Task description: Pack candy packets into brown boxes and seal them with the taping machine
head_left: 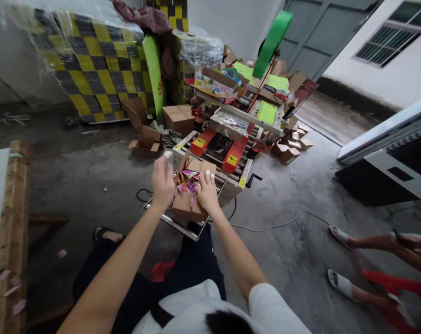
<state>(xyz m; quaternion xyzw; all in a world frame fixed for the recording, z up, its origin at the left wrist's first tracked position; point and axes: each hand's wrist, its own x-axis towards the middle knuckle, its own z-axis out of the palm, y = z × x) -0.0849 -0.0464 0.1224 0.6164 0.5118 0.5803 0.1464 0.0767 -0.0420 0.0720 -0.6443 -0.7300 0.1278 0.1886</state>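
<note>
A small brown cardboard box [188, 206] stands on a short roller stand in front of me, its top flaps partly up. Shiny pink and purple packets [188, 182] fill it and poke out between the flaps. My right hand [207, 190] lies on the box's right side, with its fingers stretched over the flap and packets. Beside the raised left flap, my left hand [162, 182] is lifted and smeared by motion. The fingers look bent, but whether they hold anything is unclear.
A carton-sealing machine [219, 148] with red side belts and a green tape roll [273, 41] stands just ahead. Open cartons [144, 139] lie on the floor at its left. Wrapped yellow-and-black stacks [99, 65] line the wall. A cable [276, 227] and another person's feet [342, 283] are at right.
</note>
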